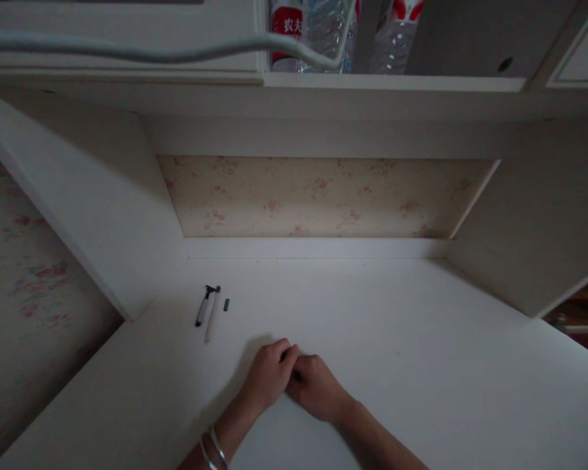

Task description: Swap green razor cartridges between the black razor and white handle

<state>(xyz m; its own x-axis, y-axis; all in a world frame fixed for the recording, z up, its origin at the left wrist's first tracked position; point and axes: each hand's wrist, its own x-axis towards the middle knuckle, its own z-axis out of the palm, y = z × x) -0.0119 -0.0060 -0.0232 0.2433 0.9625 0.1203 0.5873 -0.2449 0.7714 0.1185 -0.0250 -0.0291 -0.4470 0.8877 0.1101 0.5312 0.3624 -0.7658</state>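
Observation:
My left hand (269, 375) and my right hand (316, 388) rest together on the white desk (421, 365), near its middle front. Both have their fingers curled and the fingertips meet over something small and dark that I cannot make out. My left wrist wears two silver bangles (213, 450). To the left of the hands, a small black and white tool (204, 305) lies beside a thin pale stick (210, 320). A tiny dark green piece (226, 304) lies just right of them.
White side panels wall in the desk alcove on the left (102, 222) and right (534, 222), with floral wallpaper (318, 196) behind. A shelf above holds plastic water bottles (323, 32). A pale cable (127, 52) runs across the top.

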